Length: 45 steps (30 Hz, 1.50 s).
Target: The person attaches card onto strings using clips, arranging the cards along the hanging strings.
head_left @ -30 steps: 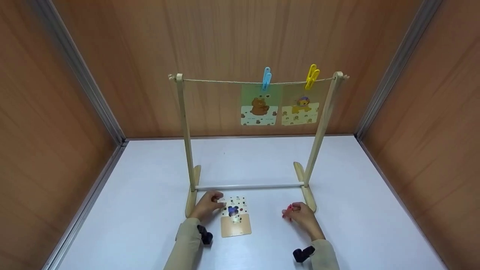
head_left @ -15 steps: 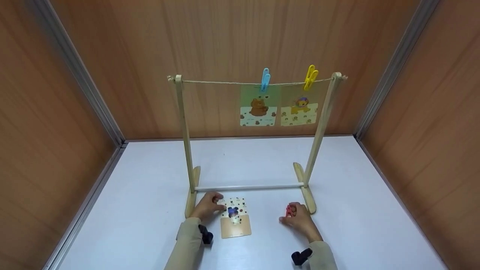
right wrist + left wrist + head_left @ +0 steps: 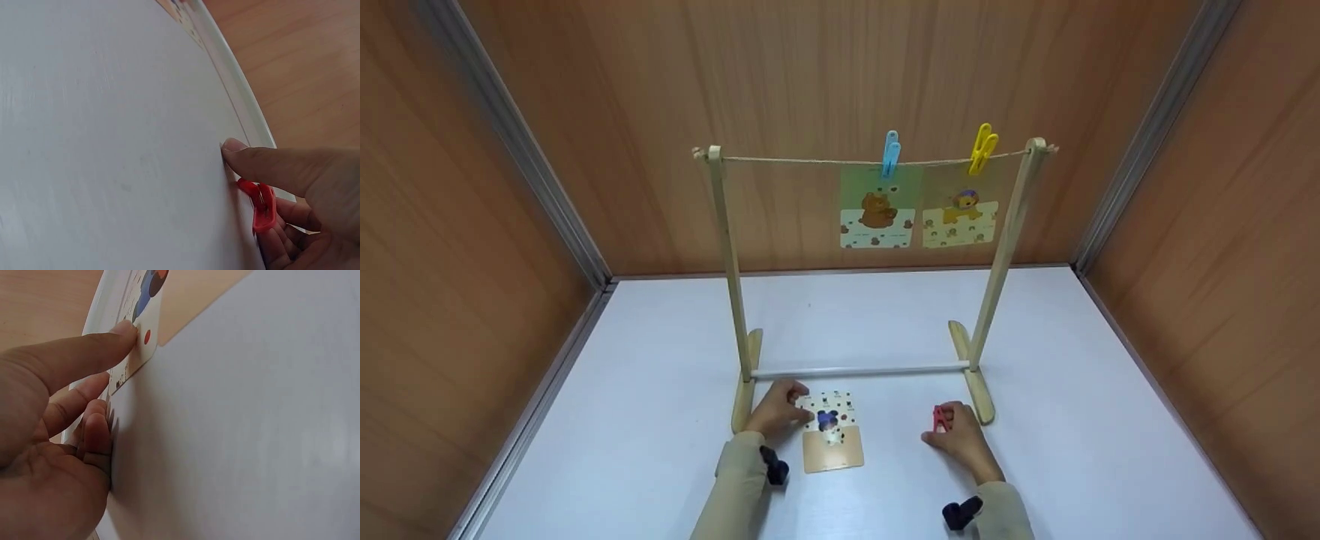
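My left hand point(image 3: 777, 409) pinches the left edge of a picture card point(image 3: 832, 451), which lies on the white table. The card is cream with dark spots at its far half and peach at its near half, with a small animal drawing in the middle. In the left wrist view the thumb point(image 3: 107, 349) lies on the card's face and the other fingers are at its edge. My right hand point(image 3: 962, 436) holds a small red clothespin point(image 3: 264, 208) against its curled fingers, low over the table. Its thumb point(image 3: 253, 160) stretches past the clothespin, tip down at the table.
A wooden stand point(image 3: 727, 262) with a string point(image 3: 802, 160) rises behind the hands. A blue clothespin point(image 3: 890, 154) holds a bear card point(image 3: 877, 217) and a yellow clothespin point(image 3: 982, 150) a lion card point(image 3: 960, 221). A white rod point(image 3: 859, 371) joins the feet.
The red clothespin has turned more upright in my right hand, and that thumb has moved off it toward the table. My left hand and the card have stayed in place.
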### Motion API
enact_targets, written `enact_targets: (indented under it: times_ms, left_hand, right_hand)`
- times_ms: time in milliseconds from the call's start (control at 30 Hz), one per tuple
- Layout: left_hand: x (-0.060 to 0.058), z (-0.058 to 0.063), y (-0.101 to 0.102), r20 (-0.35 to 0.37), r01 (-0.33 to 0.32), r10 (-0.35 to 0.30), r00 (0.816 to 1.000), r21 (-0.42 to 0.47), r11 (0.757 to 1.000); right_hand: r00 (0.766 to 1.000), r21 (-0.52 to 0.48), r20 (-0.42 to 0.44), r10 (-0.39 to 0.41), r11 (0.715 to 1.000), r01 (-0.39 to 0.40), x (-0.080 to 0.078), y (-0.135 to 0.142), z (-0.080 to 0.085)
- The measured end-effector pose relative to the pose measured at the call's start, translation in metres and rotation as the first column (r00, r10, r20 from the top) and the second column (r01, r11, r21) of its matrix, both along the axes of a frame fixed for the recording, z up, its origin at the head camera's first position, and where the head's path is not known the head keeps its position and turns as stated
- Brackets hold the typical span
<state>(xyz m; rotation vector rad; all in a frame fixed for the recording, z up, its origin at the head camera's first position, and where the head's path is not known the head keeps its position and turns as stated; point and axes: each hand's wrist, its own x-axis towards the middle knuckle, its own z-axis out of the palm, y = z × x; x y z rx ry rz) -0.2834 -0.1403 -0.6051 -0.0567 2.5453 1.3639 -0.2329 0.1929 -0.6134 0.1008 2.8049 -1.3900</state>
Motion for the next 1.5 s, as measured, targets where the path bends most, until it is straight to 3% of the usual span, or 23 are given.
enact_targets:
  times_ms: [467, 700, 1033, 1500]
  left_hand:
    - [0.0004, 0.0017, 0.0001, -0.008, 0.000, 0.000, 1.000, -0.004, 1.000]
    - [-0.0029, 0.0009, -0.0006, -0.066, 0.062, -0.065, 0.996, -0.043, 0.997]
    - [-0.0016, 0.0007, -0.0011, -0.065, 0.065, -0.067, 0.996, -0.045, 0.997]
    - [0.0007, 0.0021, 0.0009, -0.036, 0.041, -0.042, 0.998, -0.037, 0.999]
  right_hand:
    - [0.999, -0.007, 0.025, 0.022, 1.000, -0.022, 0.0012, 0.0013, 0.0008]
    - [0.999, -0.033, -0.012, 0.053, 0.998, -0.053, 0.0014, 0.0028, 0.0007]
    - [0.999, -0.028, 0.030, 0.034, 0.999, -0.033, 0.0022, 0.0023, -0.0005]
    - [1.000, -0.058, -0.009, 0.021, 0.998, -0.021, 0.0019, 0.0031, -0.0017]
